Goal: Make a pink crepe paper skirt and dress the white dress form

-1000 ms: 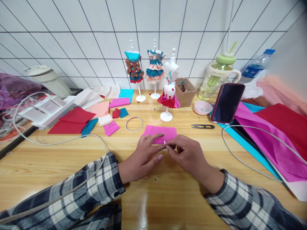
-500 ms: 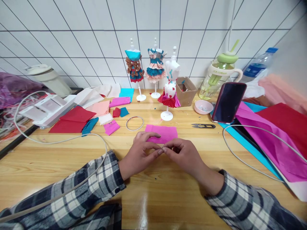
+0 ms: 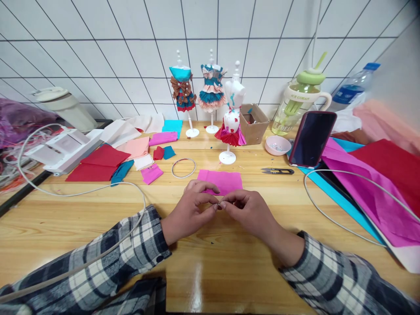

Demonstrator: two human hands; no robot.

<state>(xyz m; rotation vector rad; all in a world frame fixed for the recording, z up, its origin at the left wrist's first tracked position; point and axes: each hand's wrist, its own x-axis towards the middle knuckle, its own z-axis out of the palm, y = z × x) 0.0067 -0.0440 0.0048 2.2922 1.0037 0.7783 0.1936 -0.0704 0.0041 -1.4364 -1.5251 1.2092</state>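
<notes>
My left hand (image 3: 193, 209) and my right hand (image 3: 249, 211) meet fingertip to fingertip above the wooden table. Each pinches with thumb and forefinger, and whatever lies between the tips is too small to make out. Just behind the fingers a magenta piece of crepe paper (image 3: 223, 181) lies flat, partly hidden by my left hand. A thin metal ring (image 3: 183, 168) rests to its upper left. Beyond stands a small white mannequin (image 3: 234, 94) wearing a red and magenta pleated skirt (image 3: 230, 134).
Two dressed mannequins (image 3: 182, 94) stand by the tiled wall. Thread snips (image 3: 278, 171), a pink bowl (image 3: 278, 146) and a propped phone (image 3: 311, 140) are at right, beside coloured paper sheets (image 3: 370, 188). Paper scraps (image 3: 98, 162) lie left. A white cable (image 3: 144, 205) crosses my left sleeve.
My fingertips have shifted very slightly, with a small gap showing between the two pinches. The whole view has moved a little; nothing else differs.
</notes>
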